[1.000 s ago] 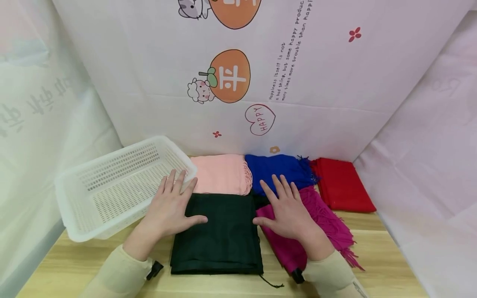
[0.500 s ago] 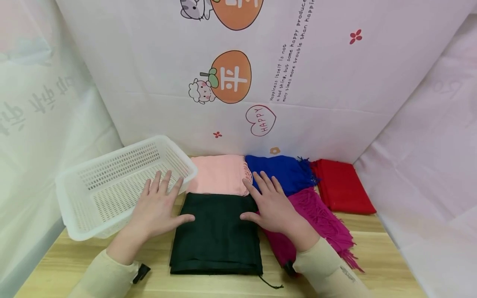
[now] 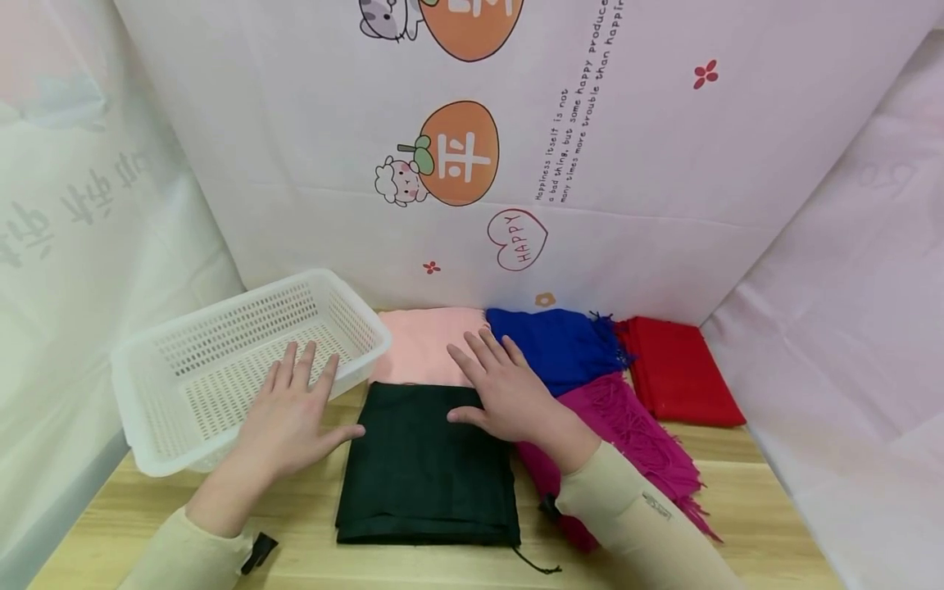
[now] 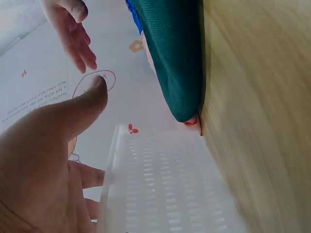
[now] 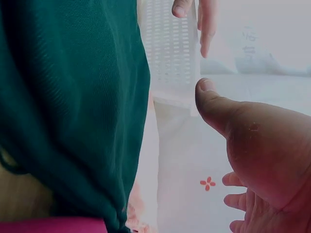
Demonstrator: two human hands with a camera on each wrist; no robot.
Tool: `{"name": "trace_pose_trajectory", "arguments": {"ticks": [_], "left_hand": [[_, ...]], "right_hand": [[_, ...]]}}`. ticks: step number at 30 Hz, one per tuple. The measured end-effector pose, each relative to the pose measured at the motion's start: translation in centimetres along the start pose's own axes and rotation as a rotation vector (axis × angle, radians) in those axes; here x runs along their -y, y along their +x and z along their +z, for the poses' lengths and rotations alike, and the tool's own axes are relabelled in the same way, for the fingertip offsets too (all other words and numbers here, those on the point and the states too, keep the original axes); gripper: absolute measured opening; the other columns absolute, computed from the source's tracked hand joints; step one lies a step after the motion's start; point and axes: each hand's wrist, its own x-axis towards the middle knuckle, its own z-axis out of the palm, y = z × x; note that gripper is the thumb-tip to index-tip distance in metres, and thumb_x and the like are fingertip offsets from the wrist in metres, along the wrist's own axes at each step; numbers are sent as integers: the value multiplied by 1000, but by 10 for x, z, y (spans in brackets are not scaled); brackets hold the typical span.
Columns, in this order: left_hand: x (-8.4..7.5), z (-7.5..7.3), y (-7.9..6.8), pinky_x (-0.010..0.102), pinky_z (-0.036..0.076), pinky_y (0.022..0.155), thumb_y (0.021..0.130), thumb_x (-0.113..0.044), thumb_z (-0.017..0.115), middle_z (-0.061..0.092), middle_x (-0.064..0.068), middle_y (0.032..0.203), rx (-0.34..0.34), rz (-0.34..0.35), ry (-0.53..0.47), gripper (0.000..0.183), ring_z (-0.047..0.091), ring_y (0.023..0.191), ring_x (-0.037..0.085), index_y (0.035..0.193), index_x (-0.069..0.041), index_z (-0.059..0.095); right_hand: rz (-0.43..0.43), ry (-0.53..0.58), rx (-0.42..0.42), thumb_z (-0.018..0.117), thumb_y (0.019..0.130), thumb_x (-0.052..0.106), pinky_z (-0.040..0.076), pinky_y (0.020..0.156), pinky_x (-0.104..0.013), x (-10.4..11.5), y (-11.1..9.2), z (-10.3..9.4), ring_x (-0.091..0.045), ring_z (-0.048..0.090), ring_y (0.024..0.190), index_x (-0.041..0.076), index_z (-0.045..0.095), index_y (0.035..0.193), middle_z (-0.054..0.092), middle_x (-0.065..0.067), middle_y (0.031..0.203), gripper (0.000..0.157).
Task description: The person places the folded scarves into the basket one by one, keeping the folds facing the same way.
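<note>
Fingers spread, my left hand (image 3: 286, 422) hovers over the right side of a white perforated plastic basket (image 3: 151, 338), holding nothing. My right hand (image 3: 509, 400), fingers also extended, is above the upper right of a folded dark green cloth (image 3: 428, 467). Both wrist views show the hands raised apart from the cloth. Behind the green cloth lies a folded pink fringed scarf (image 3: 416, 344), with a blue fringed scarf (image 3: 549, 352) beside it. A magenta fringed scarf (image 3: 627, 426) is partly hidden under my right wrist and sleeve.
A folded red cloth (image 3: 686, 369) lies at the far right. The wooden table (image 3: 745, 508) is bounded by a printed white backdrop (image 3: 332, 164) and white fabric sides. A thin dark cord (image 3: 537, 564) trails from the green cloth's near corner.
Both hands have moved left: the left from the green cloth's left edge to over the basket's side, the right from the magenta and blue scarves toward the green and pink ones.
</note>
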Motion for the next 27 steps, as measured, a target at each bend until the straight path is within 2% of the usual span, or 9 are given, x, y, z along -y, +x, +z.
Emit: {"name": "trace_pose_trajectory", "arguments": {"ticks": [10,18,27], "left_hand": [[7,0,-6,76,29,124,96,-65,79,32,40,171,-28,-23,19,102,25,159,63,164,5,48],[11,0,-10,76,33,122,97,-60,80,39,40,167,-53,-18,36,97,31,156,64,161,6,50],[13,0,-10,75,37,120,96,-57,82,45,40,163,-69,-18,46,95,38,152,63,159,7,52]], "right_hand": [[-51,-14,-2,61,106,68,5,135,-62,8,29,11,-40,15,170,17,22,179,21,-16,184,98],[-85,-3,-23,62,106,67,15,135,-61,12,48,19,-36,18,170,16,25,179,25,-15,183,96],[-132,-28,-39,58,108,68,17,136,-56,16,67,21,-32,18,171,16,22,179,22,-12,184,95]]}}
